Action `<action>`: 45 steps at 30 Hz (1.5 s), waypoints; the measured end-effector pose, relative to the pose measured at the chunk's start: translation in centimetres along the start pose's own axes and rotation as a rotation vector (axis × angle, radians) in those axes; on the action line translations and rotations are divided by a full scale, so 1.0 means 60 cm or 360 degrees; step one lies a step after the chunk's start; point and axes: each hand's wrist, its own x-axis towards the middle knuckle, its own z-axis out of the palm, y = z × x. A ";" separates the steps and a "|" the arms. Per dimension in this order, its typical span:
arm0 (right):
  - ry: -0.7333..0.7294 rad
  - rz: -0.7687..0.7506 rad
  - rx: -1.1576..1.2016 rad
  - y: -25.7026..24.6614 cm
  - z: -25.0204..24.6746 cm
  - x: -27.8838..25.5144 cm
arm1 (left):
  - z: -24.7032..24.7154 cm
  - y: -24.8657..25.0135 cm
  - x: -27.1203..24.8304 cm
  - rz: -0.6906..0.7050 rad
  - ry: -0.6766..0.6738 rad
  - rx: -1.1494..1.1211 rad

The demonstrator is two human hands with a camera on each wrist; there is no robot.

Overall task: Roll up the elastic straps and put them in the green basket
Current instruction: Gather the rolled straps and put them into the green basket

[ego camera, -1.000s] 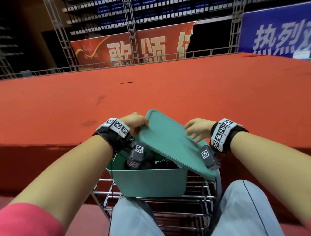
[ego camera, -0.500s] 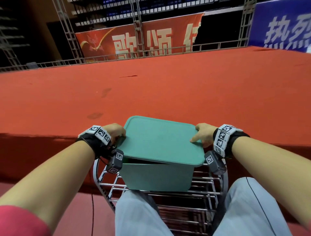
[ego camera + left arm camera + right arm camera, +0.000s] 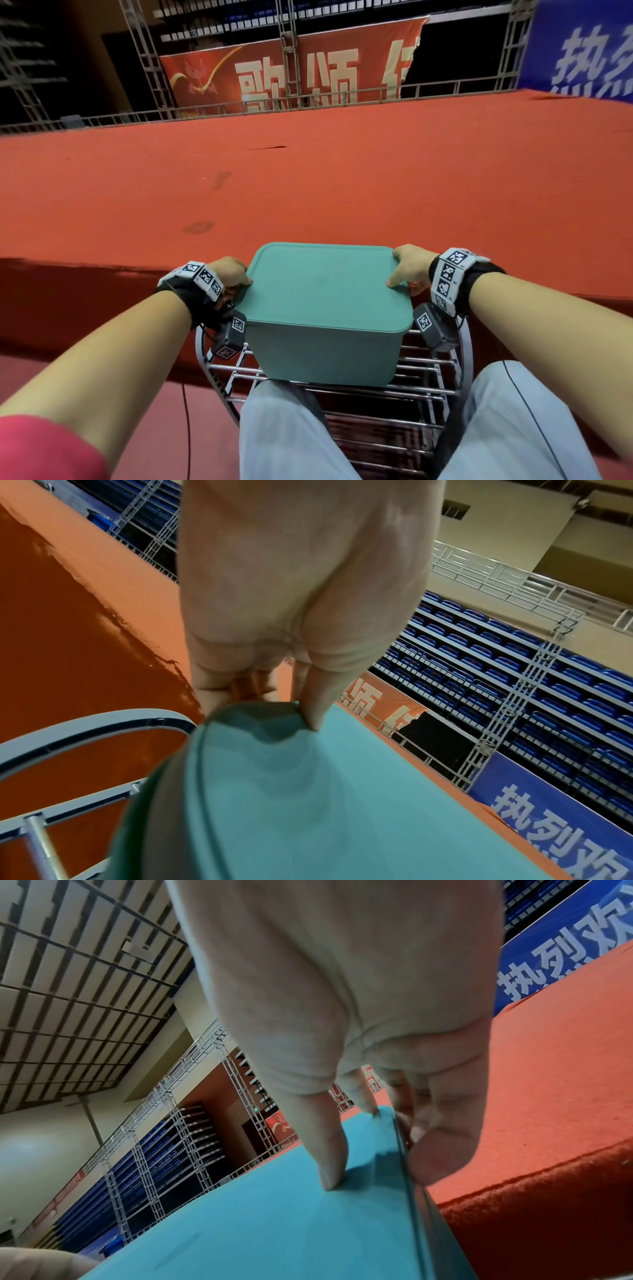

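The green basket (image 3: 325,353) sits lidded on a wire rack (image 3: 424,373); the elastic straps are out of sight. Left hand (image 3: 228,272) and right hand (image 3: 409,270) pinch the lid (image 3: 325,284) edges — an uneven press could leave one corner unseated.

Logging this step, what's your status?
Both hands on lid: left hand grips its left edge, right hand its right. Lid flat on green basket. Straps hidden. Nothing blocking.
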 end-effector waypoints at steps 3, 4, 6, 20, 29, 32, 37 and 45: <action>-0.0013 -0.0012 0.0004 -0.001 0.001 0.003 | 0.001 -0.003 -0.004 0.0023 -0.0004 0.0061; -0.0017 -0.0014 0.0002 -0.002 0.001 0.004 | 0.001 -0.006 -0.004 0.0019 -0.0001 0.0065; -0.0029 -0.0026 -0.0025 -0.003 0.000 0.006 | 0.000 -0.015 -0.001 -0.0003 -0.0037 0.0031; -0.0143 -0.0014 -0.0002 0.003 -0.007 0.017 | 0.007 -0.019 -0.005 -0.0029 -0.0099 -0.0196; -0.0190 0.0069 0.0001 0.008 -0.019 0.052 | 0.005 0.003 0.033 -0.0017 -0.0121 -0.0142; -0.0158 0.0065 0.0075 0.011 -0.024 0.062 | -0.002 0.006 0.049 0.0002 -0.0138 -0.0086; -0.0213 0.0066 0.0132 0.014 -0.040 0.076 | -0.009 0.016 0.050 -0.0026 -0.0201 -0.0018; -0.0109 -0.0046 -0.0289 -0.022 -0.047 0.101 | -0.027 0.062 0.063 0.0028 -0.0234 0.0293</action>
